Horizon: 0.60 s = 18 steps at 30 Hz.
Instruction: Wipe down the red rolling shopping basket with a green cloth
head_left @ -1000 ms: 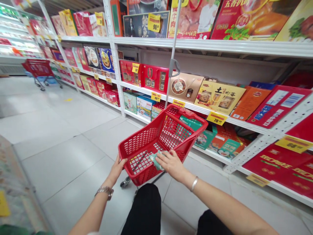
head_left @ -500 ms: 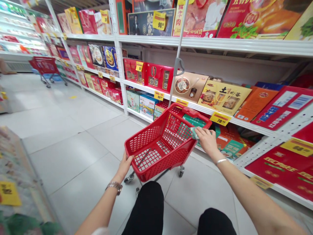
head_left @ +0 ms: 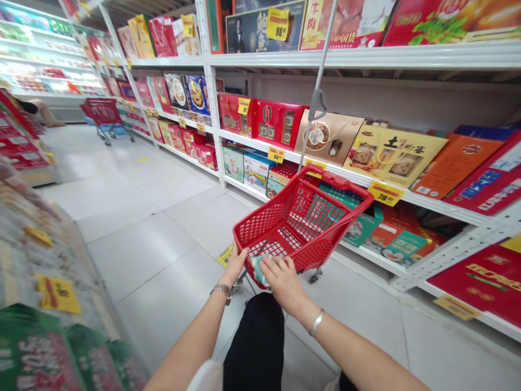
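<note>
A small red shopping cart [head_left: 313, 239] with a perforated plastic basket and castor wheels stands in front of me, its handle toward the shelves. My left hand [head_left: 236, 263] grips the basket's near left corner, thumb over the rim. In my right hand [head_left: 280, 277] a pale green and white cloth [head_left: 260, 267] is bunched under the fingers, pressed on the near rim just right of my left hand. The right palm hides part of the rim. The basket holds nothing that I can make out.
White shelves [head_left: 358, 57] of boxed goods run along the right, a thin pole with a grey hook [head_left: 317, 106] in front. Another red cart [head_left: 103, 115] stands down the aisle. A display with green packages [head_left: 36, 347] borders the left. A person's arm or leg [head_left: 46, 113] shows far left.
My right hand has moved with the cloth from the basket's handle end to the near rim beside my left hand. The view has shifted left; the left hand still grips the corner.
</note>
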Each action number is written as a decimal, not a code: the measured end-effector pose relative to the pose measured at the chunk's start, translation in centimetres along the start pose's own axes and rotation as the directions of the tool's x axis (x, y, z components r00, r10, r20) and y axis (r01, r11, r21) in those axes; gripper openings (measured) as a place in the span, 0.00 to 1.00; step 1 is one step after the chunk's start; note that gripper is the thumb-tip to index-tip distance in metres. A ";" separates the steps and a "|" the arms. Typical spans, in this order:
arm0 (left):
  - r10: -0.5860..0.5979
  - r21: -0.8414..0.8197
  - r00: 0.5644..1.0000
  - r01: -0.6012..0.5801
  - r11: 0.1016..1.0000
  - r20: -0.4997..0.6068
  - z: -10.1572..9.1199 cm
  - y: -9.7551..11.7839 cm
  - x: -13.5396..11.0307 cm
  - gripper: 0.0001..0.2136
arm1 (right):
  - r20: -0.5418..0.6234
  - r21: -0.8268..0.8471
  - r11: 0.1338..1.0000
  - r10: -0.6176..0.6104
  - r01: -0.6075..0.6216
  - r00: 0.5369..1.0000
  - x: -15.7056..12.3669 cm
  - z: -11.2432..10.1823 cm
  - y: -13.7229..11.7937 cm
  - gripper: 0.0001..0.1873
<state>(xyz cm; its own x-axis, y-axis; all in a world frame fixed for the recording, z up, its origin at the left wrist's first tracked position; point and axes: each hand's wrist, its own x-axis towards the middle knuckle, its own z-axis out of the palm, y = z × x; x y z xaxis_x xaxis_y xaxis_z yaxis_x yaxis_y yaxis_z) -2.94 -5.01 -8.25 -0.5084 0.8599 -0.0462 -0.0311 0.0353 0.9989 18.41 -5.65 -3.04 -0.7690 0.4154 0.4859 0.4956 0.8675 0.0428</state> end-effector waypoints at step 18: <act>-0.126 0.125 0.992 0.127 0.984 -0.014 5.3 -0.4 -5.2 0.42 | 0.168 0.007 0.953 0.297 -0.303 0.940 -2.1 -5.4 1.0 0.34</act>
<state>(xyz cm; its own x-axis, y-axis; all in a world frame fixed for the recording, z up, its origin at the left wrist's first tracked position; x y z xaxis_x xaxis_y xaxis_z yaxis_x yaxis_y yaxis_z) 4.30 -6.80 -8.39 -0.5121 0.8415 -0.1723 0.0128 0.2080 0.9781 22.68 -7.16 0.67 -0.6433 0.6942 0.3230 0.7021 0.7031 -0.1128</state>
